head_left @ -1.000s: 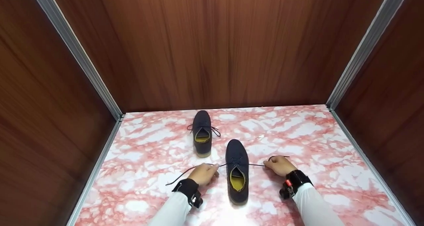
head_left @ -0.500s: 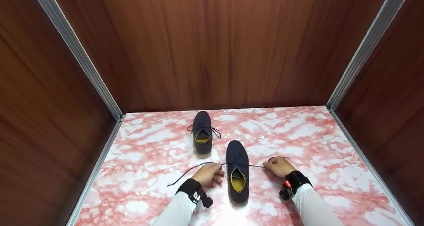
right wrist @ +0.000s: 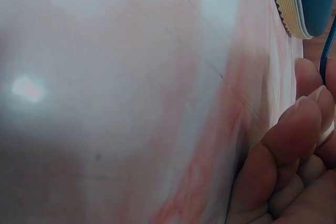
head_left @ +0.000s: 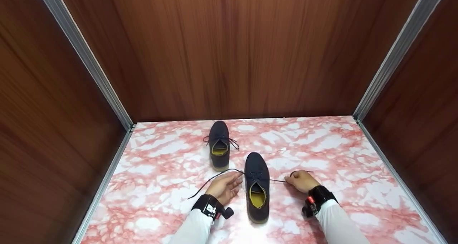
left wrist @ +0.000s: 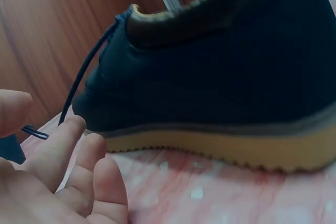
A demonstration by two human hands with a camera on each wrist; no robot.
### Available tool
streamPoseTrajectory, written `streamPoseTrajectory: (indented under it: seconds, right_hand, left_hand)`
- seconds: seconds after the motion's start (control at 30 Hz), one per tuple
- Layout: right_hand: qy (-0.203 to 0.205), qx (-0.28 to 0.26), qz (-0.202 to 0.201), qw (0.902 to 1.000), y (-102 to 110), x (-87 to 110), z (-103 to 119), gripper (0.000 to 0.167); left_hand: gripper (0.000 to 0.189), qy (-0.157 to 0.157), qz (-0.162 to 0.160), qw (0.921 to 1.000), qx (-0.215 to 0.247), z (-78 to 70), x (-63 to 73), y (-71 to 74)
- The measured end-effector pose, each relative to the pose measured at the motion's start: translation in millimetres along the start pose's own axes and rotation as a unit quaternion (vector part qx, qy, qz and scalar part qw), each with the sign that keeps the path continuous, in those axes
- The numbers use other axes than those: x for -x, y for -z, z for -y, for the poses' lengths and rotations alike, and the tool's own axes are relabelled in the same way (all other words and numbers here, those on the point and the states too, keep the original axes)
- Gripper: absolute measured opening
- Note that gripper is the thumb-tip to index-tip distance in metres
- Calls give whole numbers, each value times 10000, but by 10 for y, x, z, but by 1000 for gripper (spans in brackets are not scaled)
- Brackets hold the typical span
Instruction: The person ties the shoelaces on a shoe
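Observation:
A dark navy lace-up shoe (head_left: 256, 162) with a yellow lining stands in front of me, toe pointing away. To its left is my left hand (head_left: 224, 186), palm partly turned up, fingers loosely extended. In the left wrist view the thumb is apart from the fingers, and the left shoelace (left wrist: 79, 77) hangs down from the shoe's eyelets and passes behind the index finger. On the other side, my right hand (head_left: 302, 181) pinches the right shoelace (head_left: 277, 180) between thumb and fingers. That lace runs nearly straight out from the shoe, and its loose end shows beyond the hand.
Farther back and left stands a matching shoe (head_left: 219, 131) with its lace tied in a bow. Both shoes are on a red-and-white marbled tabletop (head_left: 154, 186). Brown wood-grain panels (head_left: 229, 58) with metal corner strips rise at the back and sides.
My left hand has shifted slightly right toward the shoe, its fingers spreading from the lace and palm turning up. The left lace has gone from taut to an arch. The right hand stays.

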State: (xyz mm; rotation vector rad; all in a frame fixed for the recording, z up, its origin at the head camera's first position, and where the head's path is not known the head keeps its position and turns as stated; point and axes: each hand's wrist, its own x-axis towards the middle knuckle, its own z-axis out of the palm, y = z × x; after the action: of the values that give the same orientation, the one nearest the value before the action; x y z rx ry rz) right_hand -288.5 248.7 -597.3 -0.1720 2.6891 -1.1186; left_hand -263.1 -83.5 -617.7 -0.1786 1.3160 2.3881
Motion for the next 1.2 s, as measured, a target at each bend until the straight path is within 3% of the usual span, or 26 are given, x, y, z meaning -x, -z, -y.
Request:
streamPoseTrajectory:
  seconds: [0.17, 0.33, 0.47, 0.6, 0.8, 1.07, 1.2]
  right_hand:
    - [-67, 5, 44, 10000, 11, -9, 18, 43]
    - [-53, 48, 34, 10000, 15, -1, 40, 41]
    - [-86, 46, -10, 10000, 12, 13, 41, 38]
    - [-172, -115, -23, 9998, 2, 16, 25, 35]
    - [-312, -477, -37, 9984, -16, 7, 27, 36]
    - [-490, -571, -83, 9971, 9, -14, 67, 34]
    - [-339, -256, -272, 9987, 60, -47, 114, 35]
  left_hand:
    - [33, -152, 106, 9991, 380, 3, -2, -44]
    - [16, -474, 119, 9966, 669, -39, 3, -106]
    - [15, -751, -72, 9965, 353, -85, 13, -148]
    - [14, -947, -564, 9934, -320, -127, 16, -189]
    - [16, -1071, -1095, 9770, -1486, -148, 27, -205]
    - [21, -1272, -1317, 9500, -2531, -159, 41, -182]
    - [22, -1446, -1410, 9318, -3015, -174, 45, -185]
